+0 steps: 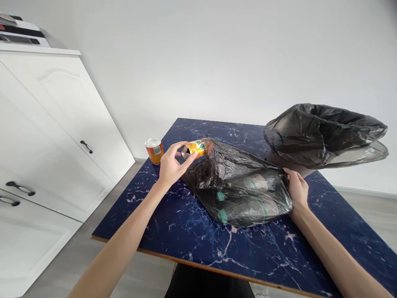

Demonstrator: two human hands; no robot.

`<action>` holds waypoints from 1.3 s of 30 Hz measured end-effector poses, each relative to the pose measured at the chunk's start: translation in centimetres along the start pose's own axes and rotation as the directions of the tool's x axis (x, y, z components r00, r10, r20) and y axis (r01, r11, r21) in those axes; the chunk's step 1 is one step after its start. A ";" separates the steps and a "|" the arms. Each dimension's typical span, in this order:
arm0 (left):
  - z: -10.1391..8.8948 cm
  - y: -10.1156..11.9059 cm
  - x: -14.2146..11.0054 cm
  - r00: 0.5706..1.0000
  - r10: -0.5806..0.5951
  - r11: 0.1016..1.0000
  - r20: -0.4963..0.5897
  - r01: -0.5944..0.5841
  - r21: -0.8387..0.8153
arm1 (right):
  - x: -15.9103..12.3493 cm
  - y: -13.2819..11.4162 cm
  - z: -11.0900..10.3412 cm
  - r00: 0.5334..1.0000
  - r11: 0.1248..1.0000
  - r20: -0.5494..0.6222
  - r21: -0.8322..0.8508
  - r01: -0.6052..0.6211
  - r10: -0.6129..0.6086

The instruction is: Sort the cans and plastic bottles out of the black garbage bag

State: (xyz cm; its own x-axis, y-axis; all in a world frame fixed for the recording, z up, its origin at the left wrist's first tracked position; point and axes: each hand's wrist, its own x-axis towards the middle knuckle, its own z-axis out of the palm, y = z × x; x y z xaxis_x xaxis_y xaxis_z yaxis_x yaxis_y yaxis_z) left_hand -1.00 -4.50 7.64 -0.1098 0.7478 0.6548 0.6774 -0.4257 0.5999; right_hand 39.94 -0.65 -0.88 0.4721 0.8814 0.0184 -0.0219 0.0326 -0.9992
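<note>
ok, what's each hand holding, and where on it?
Left hand: the orange-yellow can, by its sides near the opened end. Right hand: the nearer black bag, by its right end.

Left hand (171, 164) in a pinch, right hand (298, 191) gripping, bare forearms (125, 241) spread

Bottles (246, 210) half-hidden inside the held black bag (228, 167), white cabinet (56, 111) cut off left.

Left hand (171, 165) and right hand (298, 189) both bare, slim fingers (175, 147), narrow wrists (160, 186); left forearm (127, 238) and right forearm (335, 258) uncovered, slender, smooth, taper toward the wrists; black garment (207, 283) on lower body, solid colour, partly visible at bottom edge, details too dark to tell
</note>
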 end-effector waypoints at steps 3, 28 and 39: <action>-0.2 -0.6 0.2 0.996 -0.012 0.999 -0.091 0.017 0.048 | -0.5 -0.5 0.5 0.996 0.997 -0.073 -0.039 -0.062 0.059; -1.0 -1.4 0.1 0.983 0.125 0.825 -0.134 -0.028 0.565 | -1.8 -2.1 1.5 0.993 0.986 -0.074 -0.128 -0.102 0.093; -1.1 -1.7 0.1 0.993 0.063 0.804 -0.101 0.010 0.595 | -2.0 -2.3 1.5 0.990 0.983 -0.071 -0.131 -0.130 0.122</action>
State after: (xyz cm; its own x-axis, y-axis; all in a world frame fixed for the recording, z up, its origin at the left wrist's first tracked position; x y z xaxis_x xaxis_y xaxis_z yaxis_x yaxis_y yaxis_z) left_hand -2.95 -4.22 7.22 -0.1401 0.6644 0.7342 0.9761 -0.0318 0.2151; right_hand 37.70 -1.75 1.48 0.5274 0.8430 -0.1061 0.0323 -0.1447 -0.9890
